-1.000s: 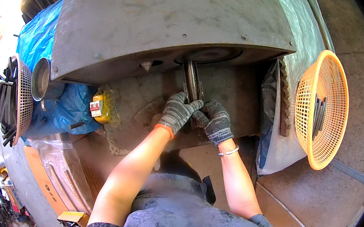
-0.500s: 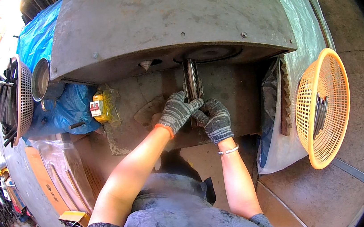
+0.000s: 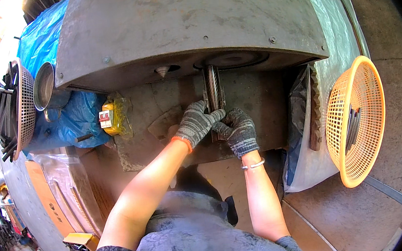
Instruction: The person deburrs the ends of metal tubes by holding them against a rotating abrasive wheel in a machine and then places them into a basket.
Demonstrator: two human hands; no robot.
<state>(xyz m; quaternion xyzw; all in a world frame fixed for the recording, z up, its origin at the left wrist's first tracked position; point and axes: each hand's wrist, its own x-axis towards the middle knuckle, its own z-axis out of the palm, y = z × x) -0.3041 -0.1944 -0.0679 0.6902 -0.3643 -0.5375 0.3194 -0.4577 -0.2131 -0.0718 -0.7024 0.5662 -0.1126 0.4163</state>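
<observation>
A narrow metal rod [image 3: 212,82] with a striped, shiny surface runs out from under the grey metal housing [image 3: 189,22] toward me. Dark flat guides flank it on both sides. My left hand [image 3: 196,125], in a grey striped knit glove with an orange cuff, closes on the rod's near end from the left. Close against it on the right is my gloved right hand [image 3: 237,130], its fingers curled in at the same spot. The fingertips of both hands meet, and they hide whatever is pinched between them.
An orange plastic basket [image 3: 331,135] with several dark rods stands at the right. On the left are a basket of black rods [image 3: 29,103], a metal pot [image 3: 48,86] and a yellow-cased switch [image 3: 107,119]. Beneath the housing a pointed metal cone [image 3: 162,72] sticks out. A toothed strip [image 3: 314,107] edges the bench.
Both hands keep nearly the same place and grip at the rod. The whole view shifts very slightly.
</observation>
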